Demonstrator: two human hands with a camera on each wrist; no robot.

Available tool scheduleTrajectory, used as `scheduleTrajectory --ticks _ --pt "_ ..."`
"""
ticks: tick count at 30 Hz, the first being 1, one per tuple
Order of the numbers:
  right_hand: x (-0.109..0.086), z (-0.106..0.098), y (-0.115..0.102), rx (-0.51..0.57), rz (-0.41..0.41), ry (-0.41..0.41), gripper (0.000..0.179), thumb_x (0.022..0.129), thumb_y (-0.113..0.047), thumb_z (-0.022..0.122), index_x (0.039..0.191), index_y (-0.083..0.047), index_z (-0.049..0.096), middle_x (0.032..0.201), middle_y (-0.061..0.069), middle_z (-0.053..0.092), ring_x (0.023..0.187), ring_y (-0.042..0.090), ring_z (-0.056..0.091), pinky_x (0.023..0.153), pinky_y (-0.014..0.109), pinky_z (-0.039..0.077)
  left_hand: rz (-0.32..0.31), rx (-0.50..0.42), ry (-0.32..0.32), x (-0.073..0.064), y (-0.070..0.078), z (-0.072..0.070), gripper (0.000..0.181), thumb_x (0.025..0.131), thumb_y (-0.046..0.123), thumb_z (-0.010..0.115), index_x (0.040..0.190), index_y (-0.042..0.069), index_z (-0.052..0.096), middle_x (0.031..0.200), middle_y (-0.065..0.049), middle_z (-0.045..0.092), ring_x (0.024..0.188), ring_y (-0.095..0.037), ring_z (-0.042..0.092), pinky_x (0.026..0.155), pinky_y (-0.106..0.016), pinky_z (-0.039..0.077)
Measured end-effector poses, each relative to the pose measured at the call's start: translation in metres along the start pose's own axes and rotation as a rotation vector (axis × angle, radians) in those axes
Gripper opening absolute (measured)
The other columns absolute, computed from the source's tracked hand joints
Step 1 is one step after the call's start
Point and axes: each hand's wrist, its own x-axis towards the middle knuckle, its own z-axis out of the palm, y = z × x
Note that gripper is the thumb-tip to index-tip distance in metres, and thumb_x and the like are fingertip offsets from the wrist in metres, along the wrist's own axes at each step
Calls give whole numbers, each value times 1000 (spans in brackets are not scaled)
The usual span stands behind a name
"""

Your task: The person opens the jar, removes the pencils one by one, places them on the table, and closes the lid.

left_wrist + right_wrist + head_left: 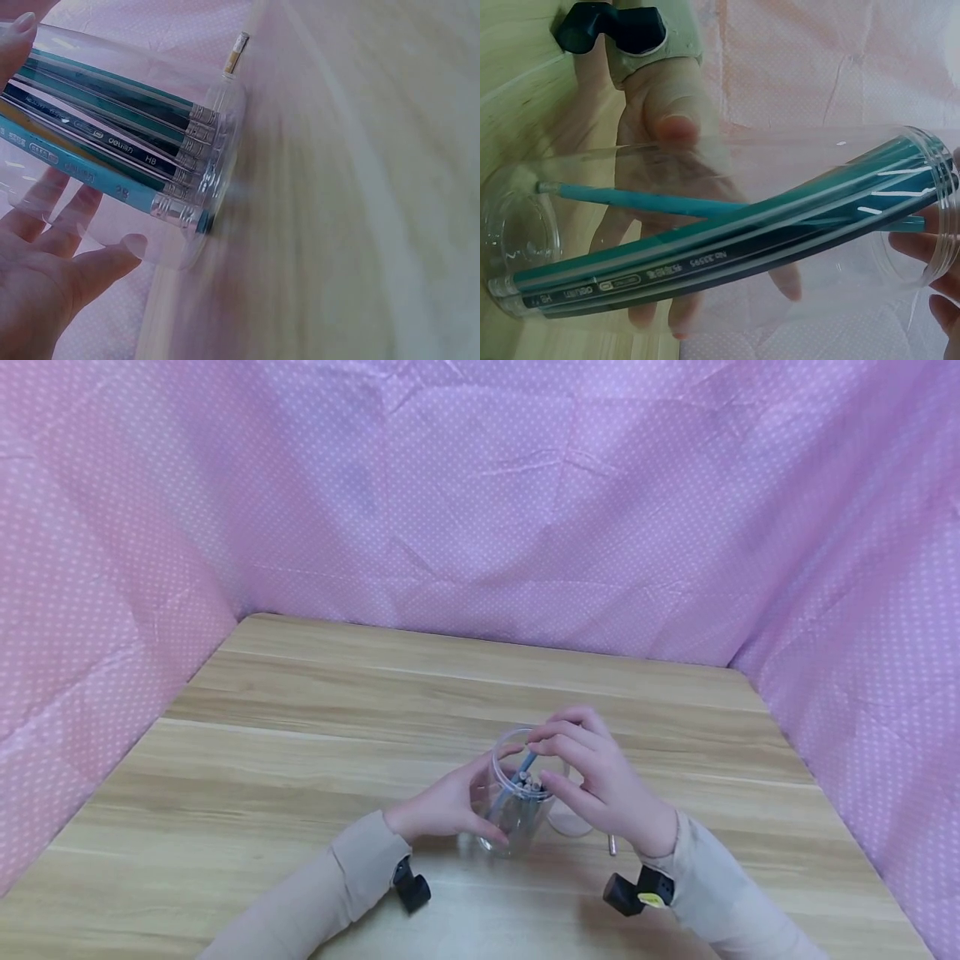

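Observation:
A clear, open-mouthed plastic jar (504,827) stands slightly tilted on the table, holding several pencils (682,259), dark green and dark blue. My left hand (448,803) grips the jar from its left side, thumb in front and fingers behind. Over the mouth is my right hand (592,770), its fingers spread and loosely bent at the rim. A light blue pencil (641,200) leans across inside the jar, and its upper end lies beside the right fingertips. Thumb and forefinger stand apart there.
A round clear lid (568,821) lies on the wooden table (300,777) right of the jar. Beside it a pencil's metal end (612,845) shows from under my right hand. Pink dotted cloth (480,510) hangs around the back and sides.

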Motion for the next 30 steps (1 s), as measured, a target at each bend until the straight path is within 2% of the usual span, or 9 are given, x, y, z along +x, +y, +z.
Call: scheduleTrajectory --ticks 4,7,10,13,16,20,27,30 --pt "-1 -2 -1 40 66 -31 42 100 -38 40 98 -4 64 102 9 67 105 26 48 91 35 39 -3 -3 -3 1 -1 1 105 67 1 82 148 33 22 144 -1 45 133 -21 42 110 -44 35" --pt "0 -3 0 101 108 -42 30 100 -25 44 99 -3 65 100 9 65 104 23 47 86 32 41 3 0 1 1 -2 2 105 67 2 82 147 36 23 142 -1 46 133 -21 43 110 -43 36" --pt "2 -3 1 126 128 -46 15 90 -1 53 97 -4 66 99 9 62 100 22 48 81 32 42 6 -6 5 1 -2 2 106 67 2 82 146 37 23 142 -3 46 132 -22 43 110 -44 35" --pt "4 -4 1 110 137 -56 27 77 12 56 95 -5 66 99 10 60 96 22 48 77 32 42 6 -16 5 0 -2 2 105 67 1 82 147 36 23 144 -6 44 133 -23 43 110 -45 35" --pt "6 -5 1 103 164 -87 30 74 13 57 97 -5 67 102 11 58 96 21 49 74 30 43 0 -22 4 -1 -2 2 105 67 1 82 147 34 22 146 -6 43 134 -24 42 109 -45 36" --pt "10 -8 -1 97 213 -142 27 75 10 62 96 -6 68 102 11 60 96 21 53 76 31 49 7 -14 10 -1 -2 2 105 68 1 82 149 29 21 144 -6 44 135 -26 40 110 -46 35" --pt "21 -13 -5 107 312 -229 22 73 0 76 92 -10 72 101 7 66 101 25 58 83 42 50 8 -21 8 -2 -2 2 103 69 1 81 149 25 21 147 -7 41 136 -29 37 111 -48 33" --pt "25 -13 -7 98 312 -222 22 70 -2 80 87 -12 73 94 1 71 105 25 58 86 47 47 12 -15 13 -2 -2 2 103 68 1 81 149 23 21 146 -7 42 136 -29 38 110 -48 34"
